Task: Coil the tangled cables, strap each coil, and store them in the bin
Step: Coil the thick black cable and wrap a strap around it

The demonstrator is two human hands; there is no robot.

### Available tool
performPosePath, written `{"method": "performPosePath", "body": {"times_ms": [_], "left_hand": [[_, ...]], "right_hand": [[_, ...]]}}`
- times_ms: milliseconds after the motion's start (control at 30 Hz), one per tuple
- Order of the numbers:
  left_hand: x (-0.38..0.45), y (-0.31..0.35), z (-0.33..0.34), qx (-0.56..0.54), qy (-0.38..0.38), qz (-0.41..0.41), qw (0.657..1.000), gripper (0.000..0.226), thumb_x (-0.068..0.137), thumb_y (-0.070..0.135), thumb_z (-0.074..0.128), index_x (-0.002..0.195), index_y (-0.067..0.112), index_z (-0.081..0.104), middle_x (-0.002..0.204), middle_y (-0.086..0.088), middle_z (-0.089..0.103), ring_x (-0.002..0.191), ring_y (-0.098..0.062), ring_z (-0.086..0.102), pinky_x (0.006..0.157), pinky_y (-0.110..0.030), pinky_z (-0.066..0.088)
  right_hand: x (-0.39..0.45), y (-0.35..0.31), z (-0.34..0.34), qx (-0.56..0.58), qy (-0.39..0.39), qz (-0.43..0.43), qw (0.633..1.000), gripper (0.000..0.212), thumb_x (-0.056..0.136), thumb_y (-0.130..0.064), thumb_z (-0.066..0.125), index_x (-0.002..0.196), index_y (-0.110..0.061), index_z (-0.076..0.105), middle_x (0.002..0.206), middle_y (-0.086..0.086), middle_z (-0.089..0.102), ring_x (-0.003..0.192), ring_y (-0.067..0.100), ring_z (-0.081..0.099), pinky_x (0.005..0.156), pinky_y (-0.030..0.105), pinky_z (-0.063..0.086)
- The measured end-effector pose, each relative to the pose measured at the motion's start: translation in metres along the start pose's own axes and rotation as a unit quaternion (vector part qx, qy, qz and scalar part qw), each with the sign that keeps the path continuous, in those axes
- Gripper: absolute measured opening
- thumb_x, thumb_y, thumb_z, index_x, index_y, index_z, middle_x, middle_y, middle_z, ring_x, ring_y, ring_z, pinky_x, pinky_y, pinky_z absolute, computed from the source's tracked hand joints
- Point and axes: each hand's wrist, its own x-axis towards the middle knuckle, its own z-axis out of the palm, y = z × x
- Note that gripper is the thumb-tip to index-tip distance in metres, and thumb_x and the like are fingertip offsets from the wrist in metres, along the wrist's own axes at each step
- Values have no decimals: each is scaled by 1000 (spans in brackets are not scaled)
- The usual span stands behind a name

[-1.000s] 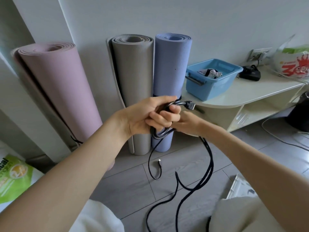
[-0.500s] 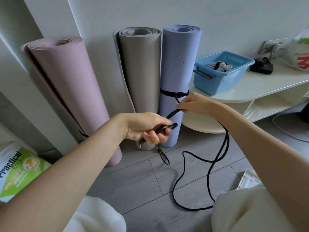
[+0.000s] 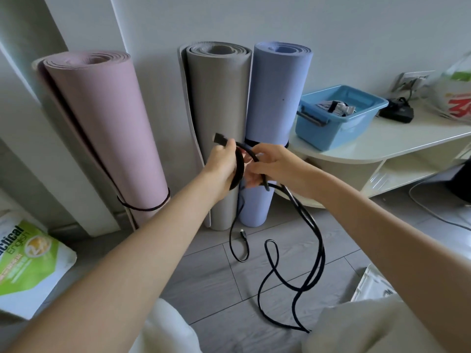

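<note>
Closing together again after the half-second-ago spread, left hand (image 3: 224, 164) grips the plug end and first loops of black cable (image 3: 300, 240), right hand (image 3: 270, 166) pinching the next turn beside it; remainder trails below on floor, coiling early.

Three rolled mats (image 3: 219, 128) stand upright against the wall in front of me. To their right is a low table (image 3: 397, 141), and on it sits the bin (image 3: 339, 115) with a charger (image 3: 396, 113) behind it. My hands hold the cable (image 3: 300, 250) before the mats; its rest hangs to the floor (image 3: 211, 276). A book (image 3: 28, 261) lies at my left.
</note>
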Motion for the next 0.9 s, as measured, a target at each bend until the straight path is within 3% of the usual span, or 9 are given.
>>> {"method": "performPosePath", "body": {"times_ms": [100, 167, 300, 333, 433, 500, 600, 800, 900], "left_hand": [[3, 12, 4, -73, 4, 50, 996, 36, 104, 28, 27, 83, 5, 45, 65, -10, 71, 62, -15, 68, 66, -25, 55], [4, 23, 5, -152, -15, 77, 985, 35, 104, 27, 25, 82, 6, 42, 56, -9, 67, 59, -20, 68, 77, -35, 55], [0, 34, 8, -181, -62, 91, 977, 41, 104, 30, 23, 75, 9, 42, 40, 2, 47, 34, -11, 45, 64, -26, 54], [-3, 35, 10, -170, -83, 89, 978, 41, 104, 31, 21, 74, 11, 41, 39, 5, 42, 32, -9, 37, 57, -22, 52], [-12, 35, 14, -99, -125, 86, 983, 41, 103, 33, 22, 74, 14, 43, 40, 9, 37, 31, -5, 27, 44, -15, 42], [-15, 32, 14, -50, -146, 92, 984, 39, 103, 32, 22, 75, 15, 44, 41, 10, 35, 32, -5, 25, 40, -15, 36], [-17, 33, 11, 9, -176, 82, 981, 39, 103, 29, 22, 75, 13, 43, 41, 10, 31, 31, -3, 21, 34, -16, 22], [-11, 41, -11, 120, -116, 102, 981, 38, 101, 24, 23, 69, 13, 39, 36, 10, 27, 28, -3, 17, 30, -15, 13], [-2, 41, -22, 192, -23, 144, 971, 38, 99, 20, 24, 64, 14, 39, 32, 11, 28, 26, -4, 18, 34, -10, 12]], "right_hand": [[1, 5, 1, -68, -18, -19, 997, 32, 84, 7, 51, 111, -8, 58, 103, 17, 64, 94, 21, 60, 80, 31, 47], [-2, 3, -6, -135, 78, -53, 986, 37, 84, 10, 43, 104, -14, 63, 98, 11, 66, 96, 23, 62, 86, 32, 48], [-9, -5, -25, -1, 294, -101, 950, 21, 90, 1, 46, 94, -8, 63, 89, 3, 58, 75, 14, 61, 74, 26, 50], [-9, -3, -27, -57, 299, -78, 949, 14, 90, -12, 54, 102, -11, 60, 98, 0, 51, 79, 11, 55, 78, 24, 46], [-4, 14, -27, -184, 188, 100, 960, 47, 83, -38, 65, 120, -13, 50, 118, 3, 43, 99, 14, 49, 90, 30, 43], [-4, 18, -19, -86, 110, 142, 980, 29, 89, -25, 59, 108, -3, 58, 105, 14, 61, 83, 22, 61, 77, 34, 54], [-3, 14, -20, 135, 176, 130, 966, 15, 94, -7, 47, 91, 1, 59, 70, 15, 69, 44, 16, 57, 45, 23, 47], [-1, 20, -60, 320, 308, 160, 882, 13, 87, -8, 63, 75, -5, 60, 43, 1, 61, 38, 9, 58, 39, 16, 47], [-2, 19, -71, 277, 239, 129, 922, 23, 83, -6, 66, 64, -11, 54, 33, -7, 38, 30, 6, 37, 32, 15, 34]]}}
